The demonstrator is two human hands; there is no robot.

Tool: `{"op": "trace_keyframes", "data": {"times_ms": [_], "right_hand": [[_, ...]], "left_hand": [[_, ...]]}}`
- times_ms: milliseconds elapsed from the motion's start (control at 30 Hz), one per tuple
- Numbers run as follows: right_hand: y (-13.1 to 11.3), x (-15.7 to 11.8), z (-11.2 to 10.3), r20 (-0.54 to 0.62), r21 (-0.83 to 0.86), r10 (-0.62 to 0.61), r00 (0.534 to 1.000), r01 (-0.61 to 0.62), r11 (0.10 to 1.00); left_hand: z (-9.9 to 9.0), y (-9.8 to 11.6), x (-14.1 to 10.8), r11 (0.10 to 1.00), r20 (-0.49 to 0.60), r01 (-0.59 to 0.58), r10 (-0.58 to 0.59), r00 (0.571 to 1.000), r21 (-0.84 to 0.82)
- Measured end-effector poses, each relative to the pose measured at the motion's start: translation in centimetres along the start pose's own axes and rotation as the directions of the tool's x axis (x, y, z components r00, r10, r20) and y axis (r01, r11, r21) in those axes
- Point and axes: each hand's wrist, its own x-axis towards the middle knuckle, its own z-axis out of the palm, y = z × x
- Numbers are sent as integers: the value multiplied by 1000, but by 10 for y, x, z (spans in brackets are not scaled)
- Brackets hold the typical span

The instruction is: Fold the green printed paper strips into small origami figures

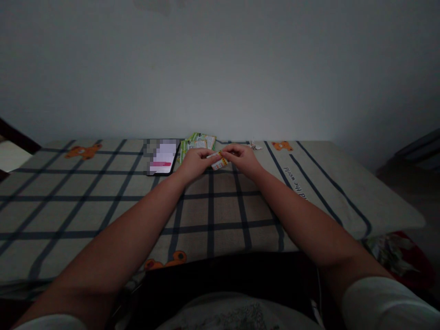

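At twelve o'clock our left hand (195, 162) and right hand (242, 157) pinch the packet (218, 163) from either side, seemingly to steady it between them, with green packs (195, 144) near its ten-thirty and the phone (164, 156) at its nine, perhaps set there for easy reach.

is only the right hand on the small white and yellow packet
No, the left hand and the right hand both hold the small packet by their fingers, one at each side.
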Motion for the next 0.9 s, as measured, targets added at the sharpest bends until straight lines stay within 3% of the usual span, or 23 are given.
{"op": "trace_keyframes", "data": {"times_ms": [233,567,700,833,900], "right_hand": [[5,3,0,-81,135,99,992,-87,987],[4,4,-1,-84,194,153,985,-135,972],[3,5,-2,-103,174,152,983,-132,976],[6,7,-3,-153,241,179,972,-139,960],[7,8,-3,-160,283,208,965,-157,946]], "left_hand": [[9,0,0,949,33,143,-139,990,-282],[4,-1,2,978,-12,119,-123,992,-169],[6,-3,2,960,4,127,-130,992,-250],[9,-6,3,932,76,184,-168,983,-313],[9,-8,3,938,55,179,-170,984,-296]]}}
